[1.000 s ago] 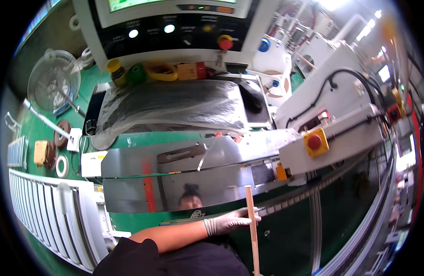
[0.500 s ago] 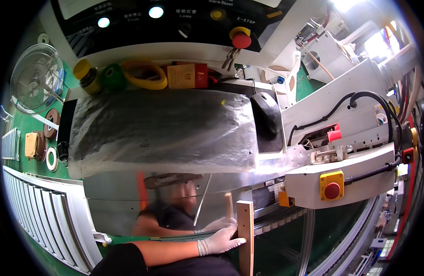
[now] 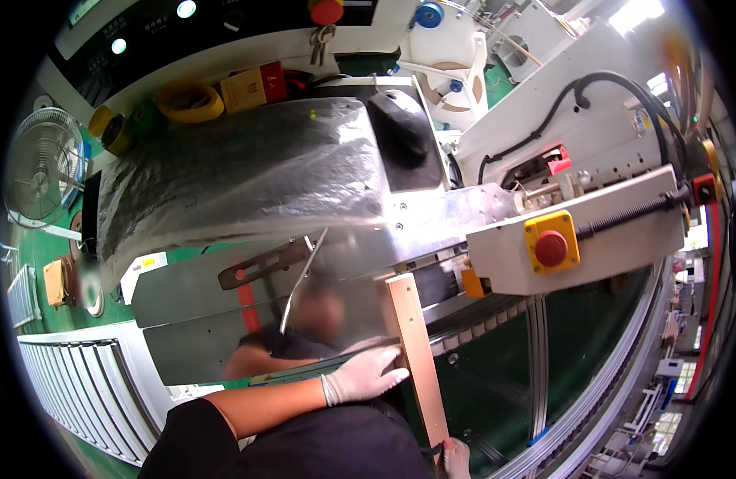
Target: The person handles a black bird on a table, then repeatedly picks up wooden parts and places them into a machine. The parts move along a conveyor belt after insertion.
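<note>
A long, pale wooden board point(image 3: 418, 351) with small holes along its face stands out from the machine's front edge, tilted with its far end to the left. My left hand point(image 3: 366, 377), in a white glove, grips the board's left edge around its middle, the thumb at the edge and the fingertips partly hidden. At the board's near end, low in the picture, my right hand point(image 3: 456, 458) is closed on it, also gloved and only partly seen. The far end of the board lies over the shiny metal machine bed point(image 3: 344, 275), which mirrors my arm.
Plastic film covers a dark panel point(image 3: 248, 168) beyond the bed, with a black mouse point(image 3: 401, 124) to its right. A red emergency button point(image 3: 551, 248) sits on a white housing at right. A thin metal rod point(image 3: 302, 279) lies on the bed. A fan point(image 3: 45, 168) stands far left.
The view has swung, moving the machine up and left in the picture. The board now tilts and shows more of its length. My right hand has come into view at its near end.
</note>
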Demonstrator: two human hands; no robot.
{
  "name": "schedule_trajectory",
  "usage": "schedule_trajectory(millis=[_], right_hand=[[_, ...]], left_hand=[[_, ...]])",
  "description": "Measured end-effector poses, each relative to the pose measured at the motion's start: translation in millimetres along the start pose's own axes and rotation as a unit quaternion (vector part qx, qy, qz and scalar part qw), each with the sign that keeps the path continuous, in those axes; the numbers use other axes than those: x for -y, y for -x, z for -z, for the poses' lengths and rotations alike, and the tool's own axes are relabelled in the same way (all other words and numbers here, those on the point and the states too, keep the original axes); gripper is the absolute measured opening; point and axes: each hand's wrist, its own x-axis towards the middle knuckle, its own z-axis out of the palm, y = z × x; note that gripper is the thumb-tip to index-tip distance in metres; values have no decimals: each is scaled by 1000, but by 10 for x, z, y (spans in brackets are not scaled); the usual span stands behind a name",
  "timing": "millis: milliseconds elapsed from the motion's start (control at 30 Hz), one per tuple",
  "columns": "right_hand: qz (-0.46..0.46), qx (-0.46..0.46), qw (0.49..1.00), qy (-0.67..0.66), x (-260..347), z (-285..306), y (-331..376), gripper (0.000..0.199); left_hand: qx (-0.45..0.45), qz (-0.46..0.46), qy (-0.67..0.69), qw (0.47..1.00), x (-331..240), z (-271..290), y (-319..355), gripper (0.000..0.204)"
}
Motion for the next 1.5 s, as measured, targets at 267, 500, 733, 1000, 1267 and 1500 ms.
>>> schedule_trajectory(millis=[267,500,733,1000,1267,1500], right_hand=[[91,-23,989,-114,-159,-103,-210,51],[200,-49,979,-5,-367,-4,-198,56],[235,-28,970,47,-603,-8,-415,53],[258,-41,965,34,-257,22,-520,54],[256,-42,963,67,-166,75,-610,63],[238,-16,968,77,-272,290,-840,60]], left_hand=[[266,214,4,940,52,280,-66,66],[195,32,-10,980,1285,-327,99,58],[134,116,114,978,1043,-685,259,61],[-119,159,287,937,1233,-834,17,15],[-247,14,-245,937,355,-881,-333,18],[-348,215,318,855,490,-1106,-625,41]])
